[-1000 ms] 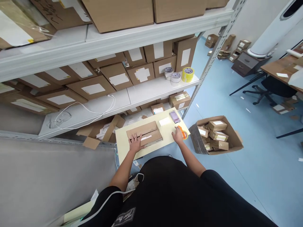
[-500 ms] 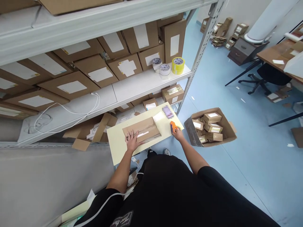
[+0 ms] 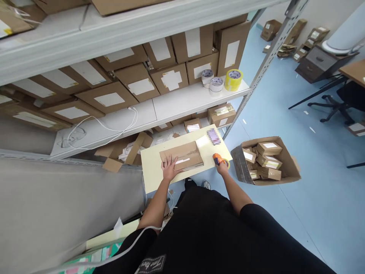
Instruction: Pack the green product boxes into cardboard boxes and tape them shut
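A flat brown cardboard piece with a white strip on it lies on a pale yellow board. My left hand rests on its left end, fingers spread and pressing down. In my right hand is an orange tape dispenser with a yellow roll, held over the board's right end, apart from the cardboard. A blurred purple item lies at the board's far right, beside a white sheet.
Right of the board stands an open carton of small boxes. Ahead, a metal shelf holds labelled boxes, a white cable and tape rolls. Its upright post rises at the right. An office chair stands farther off.
The view has swung left, so everything sits farther right. My right hand has turned the tape dispenser slightly. My left hand stays on the cardboard.
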`<act>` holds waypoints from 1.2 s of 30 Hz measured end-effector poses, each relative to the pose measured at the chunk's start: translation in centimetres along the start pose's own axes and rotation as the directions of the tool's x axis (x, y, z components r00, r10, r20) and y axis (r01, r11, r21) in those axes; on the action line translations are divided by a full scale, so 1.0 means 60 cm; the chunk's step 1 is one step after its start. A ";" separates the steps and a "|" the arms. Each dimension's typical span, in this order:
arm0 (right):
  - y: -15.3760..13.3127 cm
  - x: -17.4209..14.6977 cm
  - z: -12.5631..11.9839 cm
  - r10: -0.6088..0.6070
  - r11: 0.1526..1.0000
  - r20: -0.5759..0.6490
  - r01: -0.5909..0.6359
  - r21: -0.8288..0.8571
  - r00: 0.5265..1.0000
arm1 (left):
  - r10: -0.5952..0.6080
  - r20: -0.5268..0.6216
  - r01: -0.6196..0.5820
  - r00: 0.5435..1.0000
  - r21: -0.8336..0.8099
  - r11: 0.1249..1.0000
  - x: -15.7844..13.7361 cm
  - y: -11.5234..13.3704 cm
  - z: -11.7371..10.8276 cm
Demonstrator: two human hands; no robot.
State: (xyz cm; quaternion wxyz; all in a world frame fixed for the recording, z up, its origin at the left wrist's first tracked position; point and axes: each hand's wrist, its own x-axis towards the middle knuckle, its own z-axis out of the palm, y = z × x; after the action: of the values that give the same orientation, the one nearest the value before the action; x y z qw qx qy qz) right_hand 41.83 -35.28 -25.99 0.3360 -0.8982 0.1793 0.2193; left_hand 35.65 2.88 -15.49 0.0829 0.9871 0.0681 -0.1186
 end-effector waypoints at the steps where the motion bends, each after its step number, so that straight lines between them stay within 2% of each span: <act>1: -0.001 -0.005 -0.004 -0.015 1.000 -0.015 0.015 0.011 1.000 | 0.002 -0.007 -0.002 1.000 -0.005 1.000 0.000 -0.001 0.001; 4: -0.015 -0.020 -0.019 -0.074 0.996 -0.033 0.075 0.049 0.997 | 0.000 -0.025 -0.001 1.000 -0.018 1.000 0.000 -0.001 0.005; 7: -0.056 -0.042 -0.038 -0.237 0.942 -0.018 0.234 0.242 0.971 | -0.003 -0.037 0.002 0.999 -0.043 0.999 -0.002 0.003 0.006; 9: -0.101 -0.063 -0.048 -0.380 0.852 -0.036 0.364 0.377 0.924 | -0.003 -0.044 0.000 0.999 -0.062 0.998 -0.003 0.005 0.005; 11: -0.155 -0.089 -0.054 -0.494 0.771 -0.049 0.463 0.437 0.868 | -0.008 -0.040 0.005 0.999 -0.084 0.996 -0.005 0.007 0.002; 15: -0.264 -0.131 -0.037 -0.655 0.629 0.006 0.541 0.558 0.756 | -0.009 -0.027 0.005 1.000 -0.126 0.992 -0.008 0.009 -0.002; 18: -0.313 -0.141 -0.006 -0.683 0.631 0.055 0.551 0.545 0.728 | -0.003 -0.022 -0.001 1.000 -0.148 0.989 -0.010 0.010 -0.002; 23: -0.319 -0.134 0.028 -0.674 0.702 0.143 0.569 0.429 0.725 | 0.025 0.026 -0.020 0.999 -0.191 0.981 -0.013 0.005 -0.019; 26: -0.307 -0.132 0.030 -0.663 0.714 0.190 0.535 0.452 0.724 | 0.018 0.102 0.012 0.995 -0.286 0.958 -0.016 -0.002 -0.049; 28: -0.303 -0.135 0.026 -0.659 0.705 0.225 0.485 0.518 0.718 | 0.003 0.105 0.041 0.994 -0.414 0.910 -0.018 -0.003 -0.073; 30: -0.301 -0.138 0.020 -0.667 0.682 0.265 0.427 0.594 0.697 | -0.023 0.024 0.033 0.999 -0.583 0.812 -0.021 0.004 -0.101; 32: -0.304 -0.142 0.011 -0.679 0.660 0.292 0.386 0.644 0.673 | -0.061 -0.094 -0.027 0.994 -0.727 0.686 -0.024 0.018 -0.129; 34: -0.312 -0.145 0.000 -0.701 0.641 0.305 0.381 0.667 0.645 | -0.045 -0.178 -0.115 0.983 -0.787 0.607 -0.030 0.036 -0.159; 36: -0.323 -0.149 -0.014 -0.738 0.614 0.298 0.419 0.669 0.606 | 0.028 -0.217 -0.194 0.976 -0.796 0.573 -0.038 0.054 -0.189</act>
State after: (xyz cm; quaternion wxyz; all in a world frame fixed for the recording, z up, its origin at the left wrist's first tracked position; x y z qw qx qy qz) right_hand 43.66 -20.53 -10.68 0.6623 -0.6694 -0.1875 0.2795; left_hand 36.49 1.48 -3.58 0.5263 0.8479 0.0597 0.0211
